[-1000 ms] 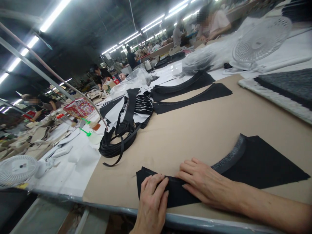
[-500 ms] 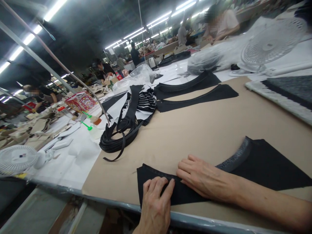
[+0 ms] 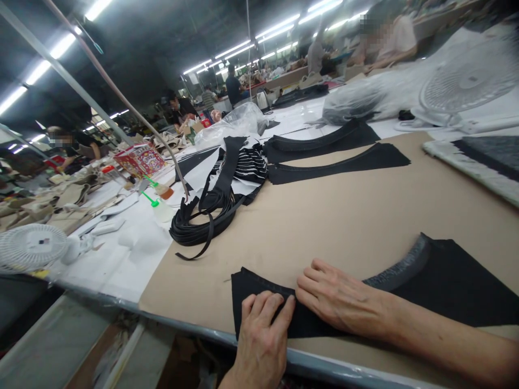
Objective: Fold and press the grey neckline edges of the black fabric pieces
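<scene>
A curved black fabric piece point(image 3: 450, 281) lies on the brown paper-covered table point(image 3: 344, 216) near its front edge. My left hand point(image 3: 261, 335) rests flat on the piece's left end, fingers stretched out and together. My right hand point(image 3: 343, 300) lies flat on the fabric just to the right, fingers extended along its upper folded edge. The two hands almost touch. Neither hand grips anything.
A coil of black straps point(image 3: 203, 219) lies further back left, with two long black fabric pieces point(image 3: 336, 162) behind it. White fans stand at far left point(image 3: 30, 246) and back right point(image 3: 470, 78). A grey mat point(image 3: 482, 154) sits at right. Other people work at distant tables.
Both hands stay pressed on the black piece; my left fingers have slid slightly right toward my right hand. The camera view has shifted a little.
</scene>
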Motion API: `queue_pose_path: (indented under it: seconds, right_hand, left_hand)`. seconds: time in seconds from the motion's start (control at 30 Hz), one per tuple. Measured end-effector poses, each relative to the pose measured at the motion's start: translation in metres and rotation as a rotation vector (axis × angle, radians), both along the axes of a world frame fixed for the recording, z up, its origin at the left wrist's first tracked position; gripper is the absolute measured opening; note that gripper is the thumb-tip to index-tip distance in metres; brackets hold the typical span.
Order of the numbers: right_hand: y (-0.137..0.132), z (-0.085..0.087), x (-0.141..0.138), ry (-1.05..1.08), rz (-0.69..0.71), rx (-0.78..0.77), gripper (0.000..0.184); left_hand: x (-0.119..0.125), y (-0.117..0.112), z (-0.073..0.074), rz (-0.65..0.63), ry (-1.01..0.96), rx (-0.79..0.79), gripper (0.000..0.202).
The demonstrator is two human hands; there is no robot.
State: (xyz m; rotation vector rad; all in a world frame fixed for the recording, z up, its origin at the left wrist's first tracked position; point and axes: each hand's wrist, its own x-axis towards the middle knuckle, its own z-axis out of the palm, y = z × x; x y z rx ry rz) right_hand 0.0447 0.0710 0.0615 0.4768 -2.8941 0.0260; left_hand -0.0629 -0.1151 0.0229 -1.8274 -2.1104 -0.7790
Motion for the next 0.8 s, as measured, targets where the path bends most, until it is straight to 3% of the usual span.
queue_pose_path:
  seconds: [0.27, 0.43, 0.53, 0.6, 0.8]
  right_hand:
    - [0.002, -0.017, -0.002, 0.048, -0.148, -0.188, 0.02]
    - [0.002, -0.006, 0.001, -0.083, -0.327, -0.5, 0.016]
    - [0.002, 0.002, 0.004, -0.119, -0.331, -0.598, 0.012]
    - [0.001, 0.005, 0.004, -0.121, -0.273, -0.539, 0.01]
    - [-0.003, 0.004, -0.004, -0.072, -0.086, -0.168, 0.009]
  left_hand:
    - [-0.002, 0.0, 0.016, -0.029, 0.055, -0.032, 0.039]
    - [-0.002, -0.001, 0.015, -0.031, 0.055, -0.031, 0.039]
    - [-0.002, -0.001, 0.014, -0.027, 0.049, -0.023, 0.039]
    - [-0.001, 0.0, 0.013, -0.03, 0.043, -0.018, 0.039]
    - [-0.001, 0.0, 0.015, -0.031, 0.034, -0.016, 0.038]
